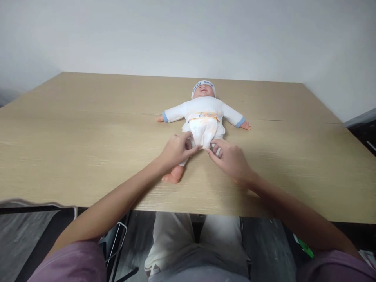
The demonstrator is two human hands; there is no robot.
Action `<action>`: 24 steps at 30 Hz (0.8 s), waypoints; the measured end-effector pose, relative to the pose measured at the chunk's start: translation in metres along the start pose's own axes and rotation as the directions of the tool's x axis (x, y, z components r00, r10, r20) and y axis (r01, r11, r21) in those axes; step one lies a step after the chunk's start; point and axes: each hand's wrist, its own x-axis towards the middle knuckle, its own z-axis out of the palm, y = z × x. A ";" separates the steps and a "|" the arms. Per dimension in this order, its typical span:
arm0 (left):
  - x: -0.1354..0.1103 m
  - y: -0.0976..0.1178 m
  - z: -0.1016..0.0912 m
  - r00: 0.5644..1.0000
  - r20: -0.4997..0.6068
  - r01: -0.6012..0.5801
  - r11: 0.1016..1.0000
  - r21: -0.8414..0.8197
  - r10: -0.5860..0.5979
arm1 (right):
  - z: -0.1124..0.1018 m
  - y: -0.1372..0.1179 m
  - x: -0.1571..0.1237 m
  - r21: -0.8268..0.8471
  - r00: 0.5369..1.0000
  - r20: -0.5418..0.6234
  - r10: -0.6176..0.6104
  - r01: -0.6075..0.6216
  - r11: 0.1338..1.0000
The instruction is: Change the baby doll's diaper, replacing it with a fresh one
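Note:
A baby doll (205,103) in a white top with blue cuffs and a white lettered cap lies on its back on the wooden table, arms spread. Around its hips sits a white diaper (203,130) with an orange patterned waistband. My left hand (179,149) pinches the diaper's lower edge on the left side, between the doll's legs. Opposite it, my right hand (229,156) pinches the same edge on the right. One bare doll foot (174,174) shows below my left wrist; the other leg is mostly hidden behind my right hand.
The wide wooden table (88,145) reaches back to a pale wall (182,39). A cable (38,203) runs along the front left edge. Below the front edge are my legs (173,235) and a white wire frame (122,235).

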 end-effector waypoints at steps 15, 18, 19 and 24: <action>-0.006 -0.009 0.001 0.982 -0.096 -0.168 0.986 -0.023 0.165 | 0.010 -0.004 -0.019 0.040 1.000 0.017 0.008 -0.009 0.999; -0.004 -0.011 0.001 0.976 -0.126 -0.184 0.982 -0.051 0.177 | 0.008 -0.006 -0.018 0.089 1.000 0.029 0.002 -0.004 0.996; -0.004 -0.012 0.001 0.977 -0.119 -0.182 0.981 -0.061 0.174 | 0.006 -0.007 -0.017 0.099 1.000 0.031 -0.004 0.001 0.995; -0.003 -0.012 0.000 0.984 -0.090 -0.159 0.985 -0.068 0.152 | 0.000 -0.017 -0.005 0.131 0.995 0.097 -0.007 -0.005 0.991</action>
